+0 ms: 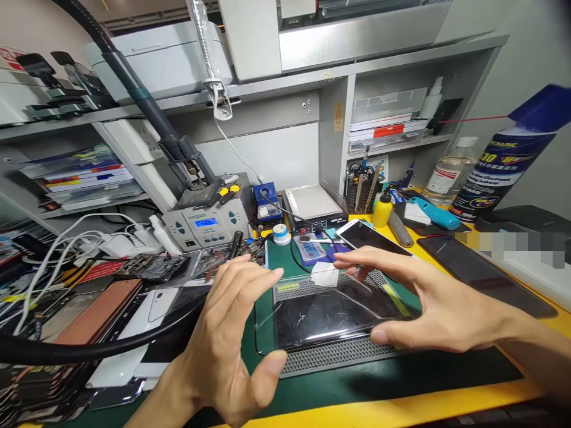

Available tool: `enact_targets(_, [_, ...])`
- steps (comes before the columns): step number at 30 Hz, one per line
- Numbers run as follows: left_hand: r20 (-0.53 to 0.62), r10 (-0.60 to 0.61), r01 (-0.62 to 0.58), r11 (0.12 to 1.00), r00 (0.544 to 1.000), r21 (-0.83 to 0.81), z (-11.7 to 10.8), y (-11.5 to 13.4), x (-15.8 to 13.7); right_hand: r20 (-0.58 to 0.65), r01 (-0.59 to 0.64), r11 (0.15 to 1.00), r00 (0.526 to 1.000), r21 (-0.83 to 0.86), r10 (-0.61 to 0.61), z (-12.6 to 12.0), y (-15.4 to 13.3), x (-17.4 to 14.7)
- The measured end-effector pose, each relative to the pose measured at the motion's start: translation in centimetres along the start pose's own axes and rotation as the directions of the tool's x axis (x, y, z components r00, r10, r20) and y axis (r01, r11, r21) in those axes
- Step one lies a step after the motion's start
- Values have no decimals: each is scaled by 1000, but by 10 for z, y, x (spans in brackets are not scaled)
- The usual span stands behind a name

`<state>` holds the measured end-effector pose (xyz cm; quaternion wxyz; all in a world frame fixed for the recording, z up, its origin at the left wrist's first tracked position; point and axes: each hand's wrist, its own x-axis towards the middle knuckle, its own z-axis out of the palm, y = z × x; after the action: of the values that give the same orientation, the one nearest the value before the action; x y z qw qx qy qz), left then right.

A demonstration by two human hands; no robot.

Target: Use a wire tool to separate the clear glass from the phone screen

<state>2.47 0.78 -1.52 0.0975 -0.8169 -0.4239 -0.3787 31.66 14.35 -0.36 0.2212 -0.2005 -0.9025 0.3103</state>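
Note:
A dark, glossy phone screen point(321, 318) lies flat on a grey perforated pad point(339, 361), with light reflecting along its near edge. A thin clear sheet point(266, 321) with a dark edge extends past its left side. To the left of it, my left hand point(227, 339) is open, thumb and fingers wide apart with nothing between them. My right hand point(432, 303) arches over the right side, fingers spread. Its thumb is at the screen's near right edge; whether it touches I cannot tell. Its fingertips are beside a small white paper piece point(325, 274).
Stacked phone parts point(40, 380) crowd the left, under a black hose point(111, 353). Behind are a grey soldering station point(207, 224), a flat boxy device point(314, 205) and a white phone point(370, 238). A yellow bottle point(382, 209), dark phone point(484, 273) and spray can point(495, 169) stand right.

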Motion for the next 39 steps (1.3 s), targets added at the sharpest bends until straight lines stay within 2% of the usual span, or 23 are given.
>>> enact_targets(9, [-53, -19, 16, 997, 998, -73, 0, -3, 2, -21, -72, 997, 997, 29, 72, 1, 15, -3])
enact_targets(16, [-70, -28, 24, 998, 997, -57, -2, -3, 0, -50, -98, 992, 994, 74, 102, 5, 13, 0])
enact_targets(25, [-48, -30, 28, 999, 998, -44, -5, -1, 2, -57, -70, 997, 996, 22, 72, 5, 10, -2])
enact_targets(33, [41, -101, 102, 995, 994, -15, -11, -2, -3, -87, -35, 999, 996, -41, 31, 4, 13, -2])
enact_targets(39, [17, -80, 80, 997, 997, -8, -12, -1, -2, -112, 6, 991, 994, -134, -21, 4, 13, -4])
